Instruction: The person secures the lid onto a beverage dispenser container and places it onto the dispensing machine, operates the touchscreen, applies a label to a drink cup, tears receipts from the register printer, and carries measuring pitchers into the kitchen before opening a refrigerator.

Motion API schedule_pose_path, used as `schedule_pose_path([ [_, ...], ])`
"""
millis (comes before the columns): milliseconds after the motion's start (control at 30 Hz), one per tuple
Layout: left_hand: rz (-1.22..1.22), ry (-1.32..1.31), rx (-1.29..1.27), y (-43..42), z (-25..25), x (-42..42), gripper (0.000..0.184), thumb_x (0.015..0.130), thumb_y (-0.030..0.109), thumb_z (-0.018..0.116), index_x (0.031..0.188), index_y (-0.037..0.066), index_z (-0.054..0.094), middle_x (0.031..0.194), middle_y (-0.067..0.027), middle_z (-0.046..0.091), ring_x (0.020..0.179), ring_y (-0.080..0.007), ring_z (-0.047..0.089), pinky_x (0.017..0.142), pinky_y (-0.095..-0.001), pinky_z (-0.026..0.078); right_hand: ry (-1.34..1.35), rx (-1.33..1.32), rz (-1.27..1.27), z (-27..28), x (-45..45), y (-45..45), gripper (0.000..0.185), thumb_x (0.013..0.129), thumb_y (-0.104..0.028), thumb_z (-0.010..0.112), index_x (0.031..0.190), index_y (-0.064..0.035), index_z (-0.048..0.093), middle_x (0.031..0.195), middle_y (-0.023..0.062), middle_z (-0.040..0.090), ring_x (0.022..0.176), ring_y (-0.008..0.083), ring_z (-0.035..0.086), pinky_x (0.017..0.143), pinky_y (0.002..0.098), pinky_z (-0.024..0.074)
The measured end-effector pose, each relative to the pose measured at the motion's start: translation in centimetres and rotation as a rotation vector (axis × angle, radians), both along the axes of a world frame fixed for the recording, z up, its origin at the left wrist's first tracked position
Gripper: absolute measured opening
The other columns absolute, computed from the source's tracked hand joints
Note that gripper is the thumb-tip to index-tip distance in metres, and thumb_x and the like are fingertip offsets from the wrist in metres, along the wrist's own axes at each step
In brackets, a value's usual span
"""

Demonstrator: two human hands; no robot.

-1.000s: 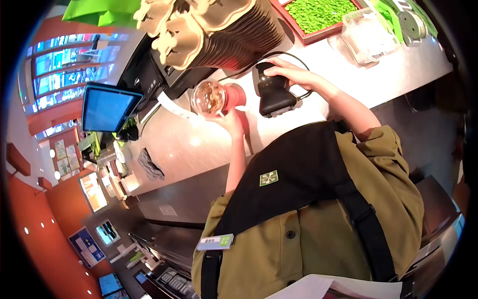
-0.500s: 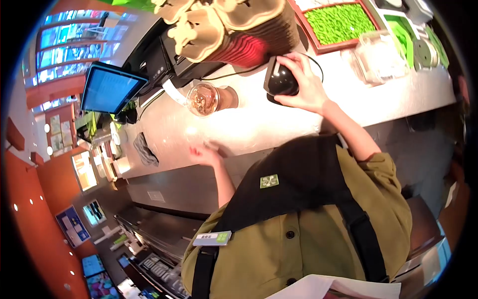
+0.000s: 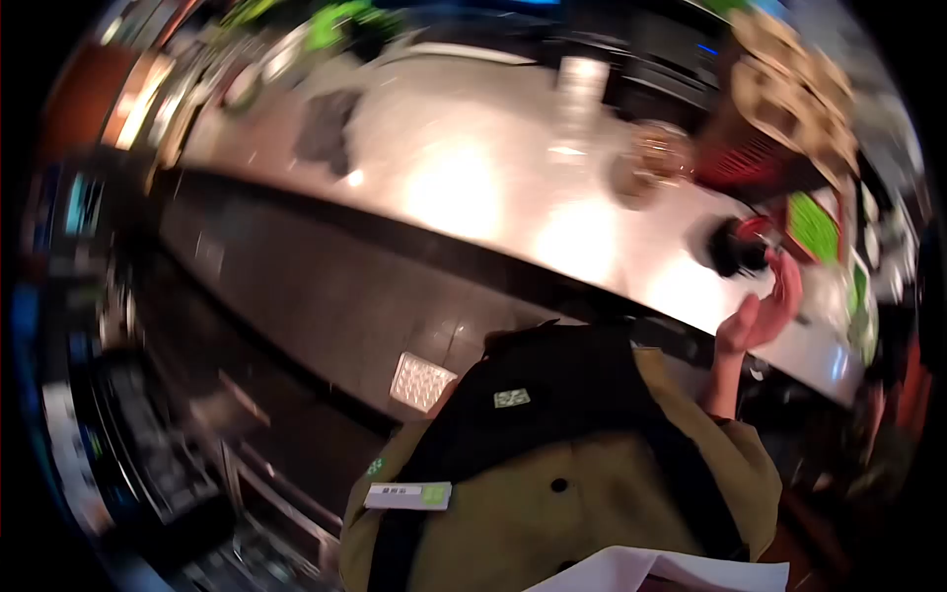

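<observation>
My right hand is over the front edge of the counter at the right, its fingers raised and apart from the thumb, with nothing seen in it. Just beyond its fingertips sits a rounded black tabletop device, with a red glow at its side; blur hides any finer detail. Farther back on the counter stands a clear lidded cup holding a brownish drink. My left hand does not show; only a sliver of that arm may appear beside my apron.
The pale counter runs across the view. Stacked cardboard cup carriers stand behind the cup, near a green-filled tray. A crumpled grey cloth lies toward the left. Dark equipment lines the lower left.
My right hand has come off the black device and drawn back toward the counter edge. My left hand has left view. The camera has swung left, shifting the counter items rightward.
</observation>
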State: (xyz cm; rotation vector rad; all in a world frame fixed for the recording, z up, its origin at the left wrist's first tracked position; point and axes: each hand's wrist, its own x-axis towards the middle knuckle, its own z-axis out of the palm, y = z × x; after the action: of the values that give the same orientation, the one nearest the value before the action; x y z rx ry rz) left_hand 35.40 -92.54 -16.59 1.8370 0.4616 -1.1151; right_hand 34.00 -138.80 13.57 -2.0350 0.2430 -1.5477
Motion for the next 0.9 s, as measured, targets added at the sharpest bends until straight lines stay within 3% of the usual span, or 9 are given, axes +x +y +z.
schedule_pose_path([
  [100, 0.351, -0.114, 0.158, 11.0, -0.7, -3.5, 0.030, 0.082, 0.023, 0.046, 0.098, -0.002, 0.054, 0.093, -0.0171, 0.057, 0.087, -0.0285, 0.054, 0.074, -0.0383, 0.044, -0.001, 0.263, 0.565, -3.4, 11.9, 12.5, 0.037, 0.075, -0.012, 0.049, 0.107, 0.0070, 0.045, 0.094, 0.0167, 0.054, 0.084, 0.0240, 0.053, 0.078, 0.0344, 0.0407],
  [167, 0.663, -0.119, 0.303, 17.0, -0.6, -7.4, 0.029, 0.082, 0.023, 0.047, 0.096, -0.001, 0.054, 0.093, -0.0172, 0.056, 0.087, -0.0288, 0.054, 0.074, -0.0387, 0.044, 0.586, 0.187, 0.915, -1.6, 19.0, 21.0, 0.031, 0.074, -0.001, 0.056, 0.104, 0.0002, 0.051, 0.093, 0.0115, 0.056, 0.075, 0.0178, 0.057, 0.070, 0.0284, 0.0443],
  [233, 0.931, -0.073, 0.429, 21.7, -1.1, -11.2, 0.028, 0.081, 0.022, 0.047, 0.094, -0.001, 0.055, 0.092, -0.0174, 0.056, 0.086, -0.0292, 0.054, 0.074, -0.0391, 0.044, 0.612, -0.041, 1.074, -3.3, 23.6, 25.9, 0.033, 0.073, 0.002, 0.058, 0.106, 0.0000, 0.051, 0.096, 0.0120, 0.056, 0.072, 0.0173, 0.058, 0.067, 0.0264, 0.0456],
  [367, 1.225, 0.107, 0.543, 27.0, -3.6, -12.6, 0.025, 0.080, 0.021, 0.047, 0.091, 0.000, 0.056, 0.091, -0.0176, 0.056, 0.086, -0.0300, 0.054, 0.073, -0.0399, 0.044, 0.872, 1.028, 1.170, -4.3, 32.7, 34.6, 0.032, 0.085, -0.018, 0.048, 0.111, 0.0011, 0.047, 0.092, 0.0095, 0.058, 0.069, 0.0139, 0.057, 0.063, 0.0234, 0.0432],
  [633, 1.116, -0.033, 0.437, 37.5, -9.6, 20.6, 0.021, 0.078, 0.019, 0.048, 0.084, 0.002, 0.058, 0.089, -0.0182, 0.056, 0.084, -0.0315, 0.054, 0.072, -0.0415, 0.045, 0.762, 1.336, 1.127, -9.9, 60.9, 57.0, 0.022, 0.084, -0.016, 0.050, 0.101, -0.0034, 0.052, 0.079, 0.0054, 0.056, 0.062, 0.0110, 0.051, 0.061, 0.0222, 0.0420],
  [733, 0.886, -0.221, 0.510, 43.6, -9.2, 32.3, 0.019, 0.077, 0.019, 0.049, 0.081, 0.003, 0.058, 0.088, -0.0184, 0.056, 0.084, -0.0321, 0.055, 0.072, -0.0421, 0.045, 0.656, 1.191, 1.468, -4.4, 69.9, 71.5, 0.023, 0.082, -0.009, 0.050, 0.103, -0.0007, 0.051, 0.080, 0.0060, 0.055, 0.064, 0.0121, 0.050, 0.061, 0.0228, 0.0422],
  [833, 0.078, -0.543, 0.581, 52.6, -8.0, 36.0, 0.011, 0.072, 0.014, 0.053, 0.067, 0.004, 0.055, 0.074, -0.0137, 0.053, 0.078, -0.0278, 0.055, 0.065, -0.0406, 0.045, 0.719, 0.757, 1.929, 0.2, 76.3, 84.0, 0.022, 0.081, -0.005, 0.049, 0.102, 0.0027, 0.050, 0.083, 0.0075, 0.056, 0.068, 0.0145, 0.054, 0.063, 0.0254, 0.0441],
  [867, 0.666, -0.321, 0.307, 54.2, -9.9, 37.5, 0.008, 0.066, 0.013, 0.056, 0.063, 0.006, 0.054, 0.068, -0.0100, 0.053, 0.072, -0.0260, 0.056, 0.063, -0.0373, 0.045, 0.672, 0.409, 2.075, 0.2, 78.8, 88.0, 0.022, 0.081, -0.006, 0.049, 0.102, 0.0029, 0.049, 0.082, 0.0081, 0.056, 0.069, 0.0152, 0.055, 0.064, 0.0262, 0.0449],
  [900, 0.257, -0.452, 0.637, 56.1, -10.7, 38.9, 0.007, 0.066, 0.014, 0.057, 0.063, 0.008, 0.055, 0.064, -0.0097, 0.053, 0.068, -0.0258, 0.056, 0.068, -0.0392, 0.043, 0.603, 0.046, 2.196, -0.3, 81.6, 92.5, 0.022, 0.082, -0.006, 0.049, 0.101, 0.0032, 0.049, 0.081, 0.0087, 0.057, 0.071, 0.0159, 0.057, 0.065, 0.0270, 0.0457],
])
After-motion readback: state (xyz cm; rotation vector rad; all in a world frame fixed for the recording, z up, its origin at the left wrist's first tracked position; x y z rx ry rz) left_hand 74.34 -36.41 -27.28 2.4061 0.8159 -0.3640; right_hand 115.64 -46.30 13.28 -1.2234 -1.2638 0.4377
